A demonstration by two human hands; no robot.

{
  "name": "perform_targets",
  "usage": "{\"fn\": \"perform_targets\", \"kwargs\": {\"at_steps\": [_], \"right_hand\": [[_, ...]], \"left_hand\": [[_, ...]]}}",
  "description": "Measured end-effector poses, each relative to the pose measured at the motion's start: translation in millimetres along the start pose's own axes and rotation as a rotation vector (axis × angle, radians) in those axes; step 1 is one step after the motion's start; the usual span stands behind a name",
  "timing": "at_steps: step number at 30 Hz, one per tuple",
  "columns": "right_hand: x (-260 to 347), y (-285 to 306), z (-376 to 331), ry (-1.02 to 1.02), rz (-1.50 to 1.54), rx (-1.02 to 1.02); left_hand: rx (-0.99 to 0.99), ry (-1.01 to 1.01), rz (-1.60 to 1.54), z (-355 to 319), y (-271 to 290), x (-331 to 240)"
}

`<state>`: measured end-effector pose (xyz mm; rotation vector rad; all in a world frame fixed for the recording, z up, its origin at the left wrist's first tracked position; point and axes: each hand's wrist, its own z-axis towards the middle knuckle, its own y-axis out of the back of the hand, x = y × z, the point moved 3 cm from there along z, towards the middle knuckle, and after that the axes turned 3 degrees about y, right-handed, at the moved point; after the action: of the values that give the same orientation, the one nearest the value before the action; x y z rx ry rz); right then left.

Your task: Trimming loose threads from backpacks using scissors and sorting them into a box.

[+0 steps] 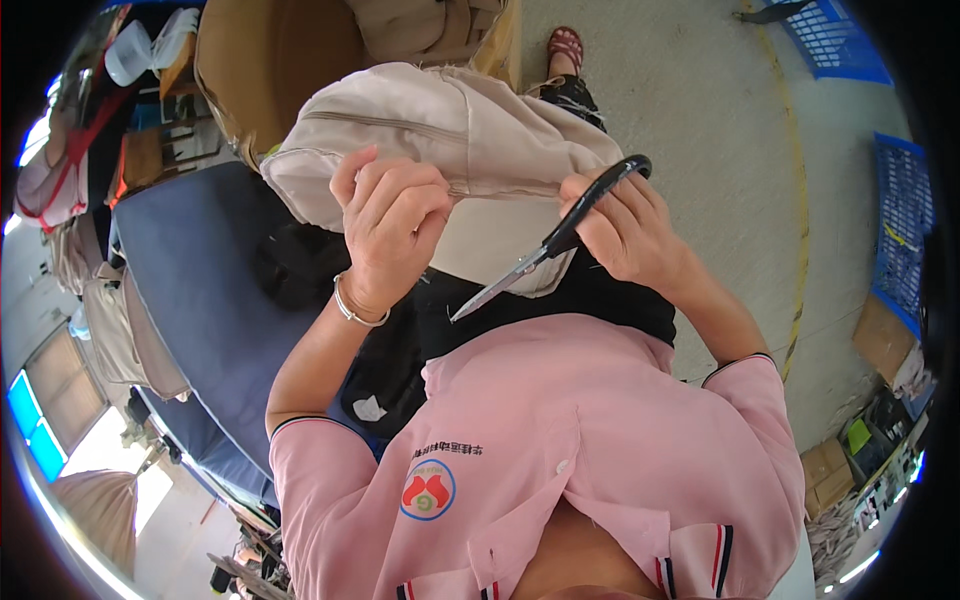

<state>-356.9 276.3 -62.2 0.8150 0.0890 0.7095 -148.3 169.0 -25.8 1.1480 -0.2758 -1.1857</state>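
Observation:
A beige backpack [400,125] with a long zipper rests across my lap, its pale inner panel [490,240] hanging toward me. My left hand [392,215], with a bangle at the wrist, has its fingers curled closed on the bag's near seam. At the seam's right end my right hand [630,225] pinches the fabric. The same hand carries a pair of black-handled scissors [545,252] hooked over its fingers. Their blades look closed and point down and left, apart from the bag. The left fingertips are partly hidden.
Beyond the bag stands a cardboard box [225,75] with beige pieces inside. A dark blue padded surface [200,270] lies at my left. Blue plastic crates [900,225] sit along the right, past a yellow floor line [803,220]. A foot in a red sandal [565,45] shows ahead.

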Motion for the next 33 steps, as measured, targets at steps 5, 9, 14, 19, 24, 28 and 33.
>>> {"fn": "perform_targets", "kwargs": {"at_steps": [5, 9, 14, 19, 24, 28, 33], "right_hand": [[12.9, 0.0, -2.3, 0.028, -0.061, -0.001], [7.9, -0.3, -4.0, -0.016, -0.037, 0.01], [-18.6, -1.0, 4.4, -0.286, 0.099, 0.128], [-57.7, 10.4, -4.3, -0.532, 0.156, 0.257], [-86.2, 20.0, -17.2, -0.437, -0.1, 0.41], [-94.7, 12.4, -9.3, -0.386, -0.061, 0.526], [-100.7, -2.0, 4.3, -0.352, -0.032, 0.535]], "left_hand": [[-0.114, -0.001, -0.002, -10.1, 2.1, -1.3], [-0.097, 0.043, -0.018, -6.1, -0.3, 0.7], [0.13, 0.041, 0.048, 23.8, -9.6, 10.9], [0.245, 0.21, -0.219, 53.2, -18.2, 44.3], [0.232, 0.223, -0.303, 56.3, -26.0, 56.1], [0.254, 0.296, -0.379, 54.2, -24.3, 59.3], [0.249, 0.39, -0.449, 51.7, -26.4, 63.0]]}}
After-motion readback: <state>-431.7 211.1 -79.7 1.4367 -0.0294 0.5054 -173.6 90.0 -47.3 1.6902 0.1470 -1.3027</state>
